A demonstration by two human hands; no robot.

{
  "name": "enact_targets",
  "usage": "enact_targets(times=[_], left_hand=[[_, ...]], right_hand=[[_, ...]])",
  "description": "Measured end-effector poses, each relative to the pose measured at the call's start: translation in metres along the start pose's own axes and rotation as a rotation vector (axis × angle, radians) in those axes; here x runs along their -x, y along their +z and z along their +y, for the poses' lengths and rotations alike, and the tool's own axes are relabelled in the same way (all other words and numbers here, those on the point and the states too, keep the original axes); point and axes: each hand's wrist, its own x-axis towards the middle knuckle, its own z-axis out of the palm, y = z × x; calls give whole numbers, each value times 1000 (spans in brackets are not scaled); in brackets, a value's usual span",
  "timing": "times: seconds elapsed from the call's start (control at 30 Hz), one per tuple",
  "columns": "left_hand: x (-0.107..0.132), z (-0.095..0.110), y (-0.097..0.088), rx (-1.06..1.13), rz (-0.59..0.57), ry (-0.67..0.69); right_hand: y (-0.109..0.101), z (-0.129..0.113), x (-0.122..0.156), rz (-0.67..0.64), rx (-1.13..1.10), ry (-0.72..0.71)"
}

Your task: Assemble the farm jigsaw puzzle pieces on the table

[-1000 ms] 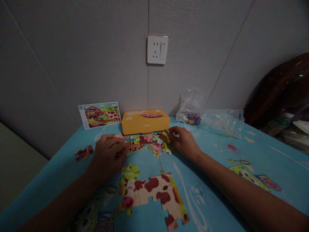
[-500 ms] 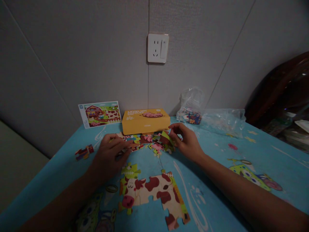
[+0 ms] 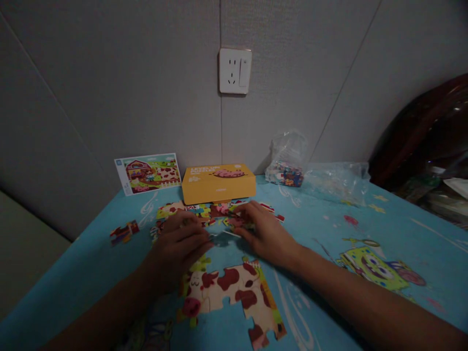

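Loose puzzle pieces (image 3: pixel 204 210) are spread on the counter (image 3: pixel 321 229) before the yellow box (image 3: pixel 218 183). They are pressed flat by the left hand (image 3: pixel 181 243) and right hand (image 3: pixel 261 231), fingers extended, nothing lifted, seemingly for fitting; the assembled cow section (image 3: pixel 234 292) lies nearer.

The box (image 3: pixel 218 183) is sitting at the back of the table (image 3: pixel 365 229), against the wall. The picture card (image 3: pixel 148 173) is leaning just left of it, and the plastic bags (image 3: pixel 314 175) are lying to its right. Loose puzzle pieces (image 3: pixel 204 212) are lying before the box, with the joined cow section (image 3: pixel 234 292) nearer the person. A stray piece (image 3: pixel 124 232) is lying far left.
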Motion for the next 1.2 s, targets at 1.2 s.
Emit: enact_targets(times=[1.2], left_hand=[[0,-9,-13,-153,28,-100]], right_hand=[[-39,85,-27,182,381,328]])
